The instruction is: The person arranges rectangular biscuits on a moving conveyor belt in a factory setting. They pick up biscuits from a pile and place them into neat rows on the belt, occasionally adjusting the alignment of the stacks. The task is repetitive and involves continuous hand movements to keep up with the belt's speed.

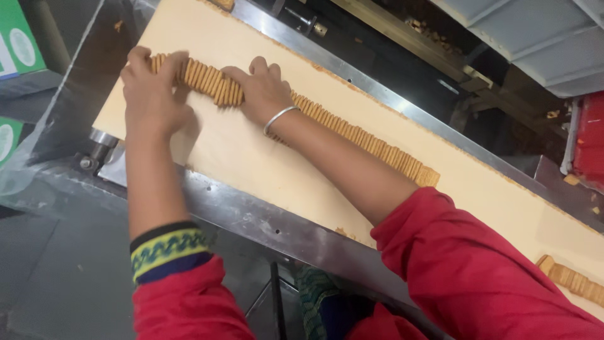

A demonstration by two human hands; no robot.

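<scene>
On the cream conveyor belt (264,170), I see my left hand (151,94) cupped over the near end of the biscuit row (352,133), fingers curled on it. My right hand (264,94) presses the same stack just beside, so one short batch is bracketed. The long row behind and another biscuit stack (574,280) far right lie ungathered.

This is a food factory, at a biscuit production line. A long cream conveyor belt (251,157) runs from ten o'clock to four o'clock, edged by a steel frame (270,230), and carries a long row of biscuits (352,133) standing on edge. Crumbs lie along the rails, and grey machine housing (535,44) sits at one o'clock.
</scene>
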